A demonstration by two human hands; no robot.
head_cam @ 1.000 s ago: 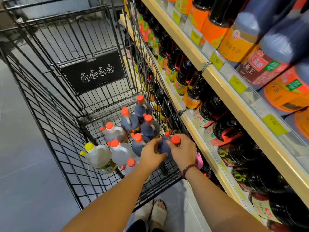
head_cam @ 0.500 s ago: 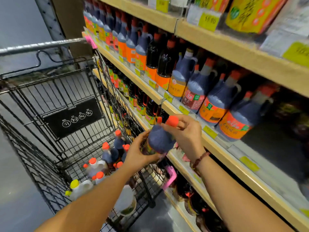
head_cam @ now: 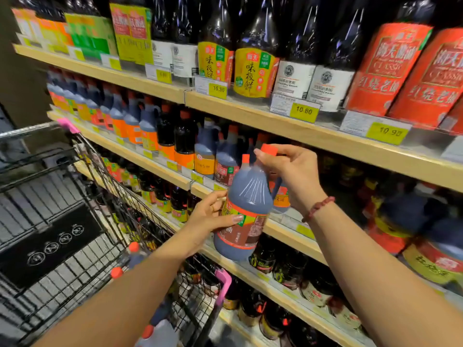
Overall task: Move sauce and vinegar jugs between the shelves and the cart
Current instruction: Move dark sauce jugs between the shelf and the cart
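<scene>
— Right hand [head_cam: 293, 171] grips the sauce jug [head_cam: 248, 196] at its orange cap; left hand [head_cam: 210, 219] clasps its label, mid-frame before the shelf [head_cam: 285, 232].
— Legible writing?
— Jug's label blurs. Price tags [head_cam: 304, 110] at one o'clock: 15.80, 10.80, 10.90. Cart [head_cam: 30, 131] at eight.

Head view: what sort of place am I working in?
Most likely a supermarket condiment aisle: wooden shelves packed with sauce bottles, yellow price tags on the shelf edges, a wire shopping cart alongside.

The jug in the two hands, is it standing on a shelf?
No, the jug is in the air before the shelf, the right hand gripping its top and the left hand its label.
</scene>
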